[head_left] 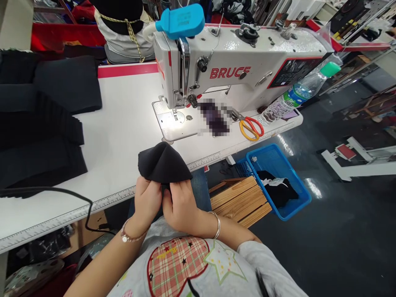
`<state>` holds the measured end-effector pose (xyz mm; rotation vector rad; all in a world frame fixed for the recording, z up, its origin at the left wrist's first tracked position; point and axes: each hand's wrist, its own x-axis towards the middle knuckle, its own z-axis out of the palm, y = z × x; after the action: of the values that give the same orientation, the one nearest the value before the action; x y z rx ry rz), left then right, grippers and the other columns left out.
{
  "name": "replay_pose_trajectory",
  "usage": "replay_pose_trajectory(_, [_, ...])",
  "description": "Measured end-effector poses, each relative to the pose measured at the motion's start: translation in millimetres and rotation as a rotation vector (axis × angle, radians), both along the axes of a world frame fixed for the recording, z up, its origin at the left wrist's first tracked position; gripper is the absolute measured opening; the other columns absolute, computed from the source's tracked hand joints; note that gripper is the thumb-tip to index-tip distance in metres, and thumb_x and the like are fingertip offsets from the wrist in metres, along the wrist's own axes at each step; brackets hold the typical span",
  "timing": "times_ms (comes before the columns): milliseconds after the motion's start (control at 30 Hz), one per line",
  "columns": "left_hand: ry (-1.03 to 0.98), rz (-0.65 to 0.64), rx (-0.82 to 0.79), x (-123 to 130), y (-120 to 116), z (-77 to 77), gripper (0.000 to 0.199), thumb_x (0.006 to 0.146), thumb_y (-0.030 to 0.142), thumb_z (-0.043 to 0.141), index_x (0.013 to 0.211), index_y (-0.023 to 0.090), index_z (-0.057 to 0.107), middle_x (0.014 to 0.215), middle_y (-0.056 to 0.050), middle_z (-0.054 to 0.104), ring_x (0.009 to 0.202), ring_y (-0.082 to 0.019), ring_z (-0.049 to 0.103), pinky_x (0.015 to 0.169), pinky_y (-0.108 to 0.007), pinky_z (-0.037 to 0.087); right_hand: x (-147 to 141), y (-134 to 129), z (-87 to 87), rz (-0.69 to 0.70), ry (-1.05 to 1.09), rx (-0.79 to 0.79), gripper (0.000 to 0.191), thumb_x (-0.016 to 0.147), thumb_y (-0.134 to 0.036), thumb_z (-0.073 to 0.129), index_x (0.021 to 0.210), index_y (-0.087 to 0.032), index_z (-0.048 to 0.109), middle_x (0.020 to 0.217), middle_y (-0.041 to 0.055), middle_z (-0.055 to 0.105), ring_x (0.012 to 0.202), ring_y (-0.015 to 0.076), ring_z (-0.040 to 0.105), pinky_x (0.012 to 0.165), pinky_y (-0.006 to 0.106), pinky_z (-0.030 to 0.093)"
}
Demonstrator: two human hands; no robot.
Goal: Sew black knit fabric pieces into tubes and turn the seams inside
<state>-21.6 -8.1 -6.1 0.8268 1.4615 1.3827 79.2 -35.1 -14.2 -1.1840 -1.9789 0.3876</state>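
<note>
A piece of black fabric [163, 163], folded into a cone-like shape, is held up at the table's front edge, close to my body. My left hand [148, 200] grips its lower left side, with the fingers tucked behind or inside the cloth. Beside it, my right hand [179, 204] is closed on the lower right side, thumb bent toward the middle. The fingertips of both hands are hidden by the fabric. Just beyond the cloth stands a white sewing machine [244, 57], its lit needle plate [177, 119] bare of fabric.
Stacked black fabric pieces [68, 84] lie on the left of the white table [123, 107]. Scissors [251, 128] and a plastic bottle [293, 97] lie at the right. Below are a wooden stool [239, 200] and a blue basket [280, 156] containing cloth. A black cable [62, 189] crosses the front edge.
</note>
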Motion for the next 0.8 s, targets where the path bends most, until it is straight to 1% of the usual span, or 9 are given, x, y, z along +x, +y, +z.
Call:
replay_pose_trajectory(100, [0.191, -0.04, 0.043, 1.8, -4.6, 1.7, 0.026, 0.08, 0.035, 0.066, 0.098, 0.018, 0.074, 0.083, 0.0, 0.073, 0.081, -0.02, 0.064, 0.073, -0.028, 0.054, -1.1, 1.1, -1.7, 0.028, -0.017, -0.028, 0.07, 0.087, -0.016, 0.044, 0.152, -0.005, 0.019, 0.135, 0.0215, 0.054, 0.131, 0.0334, 0.046, 0.107, 0.056, 0.043])
replay_pose_trajectory(200, [0.223, -0.119, 0.101, 3.5, -5.3, 5.2, 0.023, 0.083, 0.032, 0.063, 0.097, 0.018, 0.074, 0.086, -0.002, 0.074, 0.089, -0.022, 0.066, 0.082, -0.032, 0.055, -0.5, 3.5, -5.0, 0.048, -0.04, -0.073, 0.081, 0.084, -0.016, 0.049, 0.153, -0.003, 0.009, 0.135, 0.023, 0.055, 0.131, 0.0348, 0.047, 0.106, 0.056, 0.045])
replay_pose_trajectory(267, [0.236, -0.154, 0.122, 3.7, -4.0, 6.7, 0.023, 0.084, 0.031, 0.062, 0.1, 0.018, 0.073, 0.093, -0.004, 0.074, 0.098, -0.024, 0.066, 0.092, -0.035, 0.053, 0.5, 6.0, -6.5, 0.064, -0.045, -0.084, 0.085, 0.083, -0.017, 0.052, 0.153, -0.002, 0.006, 0.136, 0.0237, 0.053, 0.132, 0.0357, 0.046, 0.107, 0.056, 0.044])
replay_pose_trajectory(400, [0.28, -0.204, 0.168, 2.1, -1.9, 5.9, 0.025, 0.084, 0.03, 0.063, 0.105, 0.018, 0.072, 0.111, -0.006, 0.071, 0.12, -0.025, 0.058, 0.11, -0.038, 0.04, 1.5, 11.2, -8.2, 0.108, -0.049, -0.07, 0.088, 0.08, -0.019, 0.055, 0.152, -0.002, 0.008, 0.143, 0.0257, 0.046, 0.137, 0.037, 0.04, 0.108, 0.057, 0.042])
replay_pose_trajectory(467, [0.27, -0.218, 0.165, 1.2, -2.0, 4.1, 0.026, 0.084, 0.03, 0.064, 0.106, 0.019, 0.071, 0.113, -0.007, 0.071, 0.124, -0.026, 0.055, 0.112, -0.039, 0.038, 1.6, 12.7, -9.5, 0.112, -0.048, -0.064, 0.087, 0.079, -0.019, 0.055, 0.152, -0.002, 0.01, 0.144, 0.0266, 0.045, 0.138, 0.0377, 0.039, 0.107, 0.057, 0.042])
replay_pose_trajectory(567, [0.215, -0.243, 0.142, 0.3, -2.8, 0.8, 0.03, 0.084, 0.033, 0.065, 0.109, 0.018, 0.07, 0.11, -0.007, 0.072, 0.122, -0.026, 0.057, 0.11, -0.04, 0.041, 1.6, 13.5, -12.2, 0.111, -0.034, -0.06, 0.084, 0.079, -0.02, 0.053, 0.151, -0.004, 0.012, 0.142, 0.0269, 0.047, 0.136, 0.0374, 0.042, 0.108, 0.057, 0.04])
replay_pose_trajectory(633, [0.172, -0.271, 0.12, -0.1, -3.5, -1.4, 0.032, 0.084, 0.036, 0.065, 0.11, 0.017, 0.07, 0.109, -0.008, 0.072, 0.118, -0.027, 0.06, 0.108, -0.041, 0.044, 1.4, 14.0, -13.8, 0.113, -0.012, -0.052, 0.08, 0.079, -0.019, 0.051, 0.15, -0.004, 0.015, 0.137, 0.0265, 0.052, 0.132, 0.0365, 0.046, 0.108, 0.056, 0.039])
replay_pose_trajectory(700, [0.13, -0.293, 0.091, -0.4, -4.6, -3.3, 0.036, 0.084, 0.038, 0.066, 0.113, 0.017, 0.07, 0.109, -0.008, 0.073, 0.117, -0.027, 0.061, 0.105, -0.04, 0.046, 0.8, 14.7, -14.8, 0.125, -0.002, -0.054, 0.074, 0.079, -0.019, 0.049, 0.146, -0.002, 0.024, 0.129, 0.0251, 0.058, 0.126, 0.0353, 0.052, 0.107, 0.055, 0.04])
replay_pose_trajectory(800, [0.072, -0.285, 0.057, -1.3, -6.3, -5.1, 0.044, 0.08, 0.041, 0.07, 0.118, 0.019, 0.067, 0.111, -0.009, 0.072, 0.12, -0.028, 0.059, 0.104, -0.04, 0.047, -1.1, 17.0, -15.3, 0.182, -0.049, -0.125, 0.054, 0.077, -0.02, 0.049, 0.128, -0.004, 0.049, 0.115, 0.0218, 0.066, 0.113, 0.0331, 0.06, 0.1, 0.049, 0.047])
